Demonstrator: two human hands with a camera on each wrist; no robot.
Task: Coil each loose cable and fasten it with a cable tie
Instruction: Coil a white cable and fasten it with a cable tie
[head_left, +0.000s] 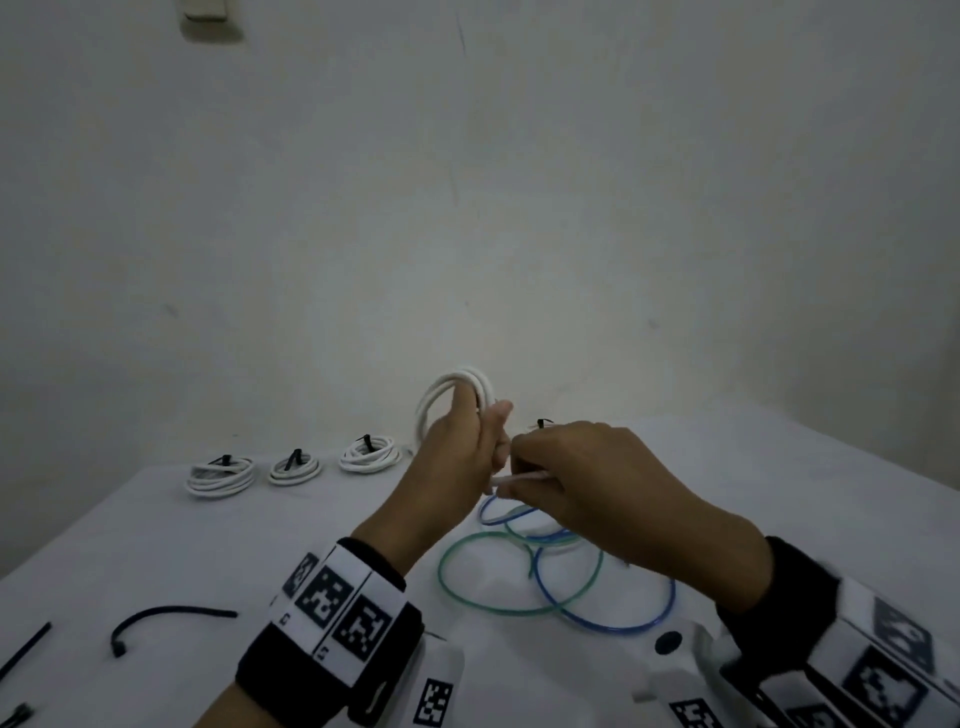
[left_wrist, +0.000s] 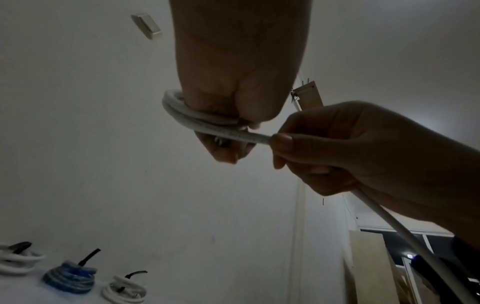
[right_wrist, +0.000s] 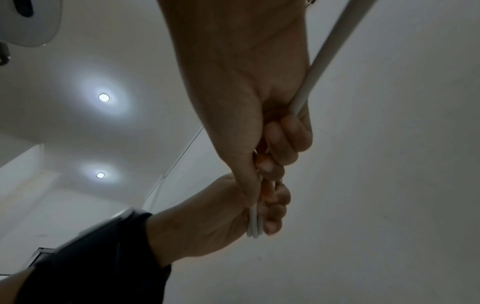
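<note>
While no writing reads anywhere, only square black-and-white markers on your wristbands (head_left: 337, 608), your left hand (head_left: 457, 452) stands raised above the table (head_left: 156, 551) with fingers curled round the white cable (head_left: 457, 387), clenching its loops upright. Your right hand (head_left: 587, 473), level and close beside it, pinches the cable's free length between thumb and fingers (left_wrist: 281, 142), the rest trailing under the wrist. Behind, three tied white coils (head_left: 293, 467) lie in a row; loose green cable (head_left: 467, 556) and blue cable (head_left: 613, 618) lie below your hands.
</note>
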